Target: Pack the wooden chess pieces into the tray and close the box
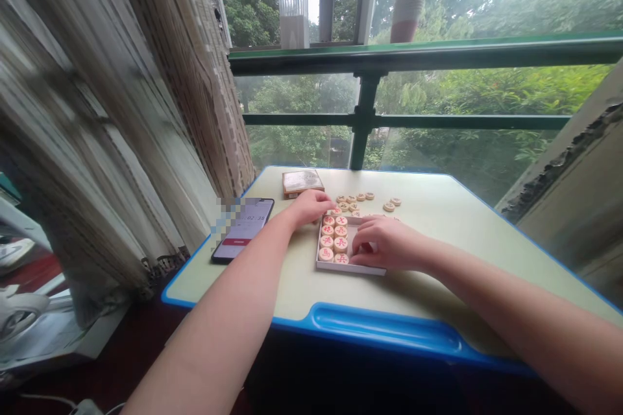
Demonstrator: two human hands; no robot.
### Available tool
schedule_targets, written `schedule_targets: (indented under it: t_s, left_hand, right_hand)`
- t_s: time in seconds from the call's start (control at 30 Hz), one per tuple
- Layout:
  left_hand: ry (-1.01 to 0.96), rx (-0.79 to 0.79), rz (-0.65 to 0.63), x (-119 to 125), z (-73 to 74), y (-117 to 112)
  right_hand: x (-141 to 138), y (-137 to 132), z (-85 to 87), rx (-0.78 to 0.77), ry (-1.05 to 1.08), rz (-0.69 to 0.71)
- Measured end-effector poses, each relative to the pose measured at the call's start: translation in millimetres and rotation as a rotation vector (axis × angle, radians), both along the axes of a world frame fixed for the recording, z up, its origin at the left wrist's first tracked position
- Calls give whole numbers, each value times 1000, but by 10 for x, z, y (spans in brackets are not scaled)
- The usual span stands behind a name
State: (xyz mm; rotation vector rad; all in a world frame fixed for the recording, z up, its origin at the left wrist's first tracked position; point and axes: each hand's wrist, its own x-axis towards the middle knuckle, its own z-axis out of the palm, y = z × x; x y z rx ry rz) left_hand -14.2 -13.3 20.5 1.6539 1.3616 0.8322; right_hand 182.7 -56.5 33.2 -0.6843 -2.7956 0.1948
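A shallow white box (348, 267) on the table holds several round wooden chess pieces (334, 241) with red characters, set in rows at its left side. My right hand (384, 243) rests inside the box, fingers curled down and pressed onto the pieces there; what is under them is hidden. At the box's far left corner my left hand (311, 206) has its fingers closed on a piece. More loose pieces (357, 198) lie on the table just beyond the box.
A cream table with a blue rim (389, 331) stands at a window with a green railing (418, 55). A phone (243, 228) with its screen lit lies at the left. The box lid (302, 182) lies at the back. Curtains (121, 110) hang at the left.
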Motion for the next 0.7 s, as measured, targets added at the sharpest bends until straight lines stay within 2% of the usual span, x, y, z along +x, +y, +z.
schedule_targets:
  t_s: [0.2, 0.37, 0.5, 0.57, 0.7]
  left_hand:
    - [6, 10, 0, -8, -38, 37]
    - [7, 81, 17, -14, -76, 80]
    - [53, 137, -80, -3, -95, 113]
    - [95, 137, -101, 3, -106, 130]
    - [129, 116, -38, 0, -132, 148]
  right_hand:
    - [-2, 11, -23, 6, 1, 17]
    - [-4, 2, -2, -18, -1, 14]
    - [2, -22, 45, -26, 0, 1]
    - [12, -20, 52, 1, 24, -20]
    - [31, 25, 14, 93, 98, -64]
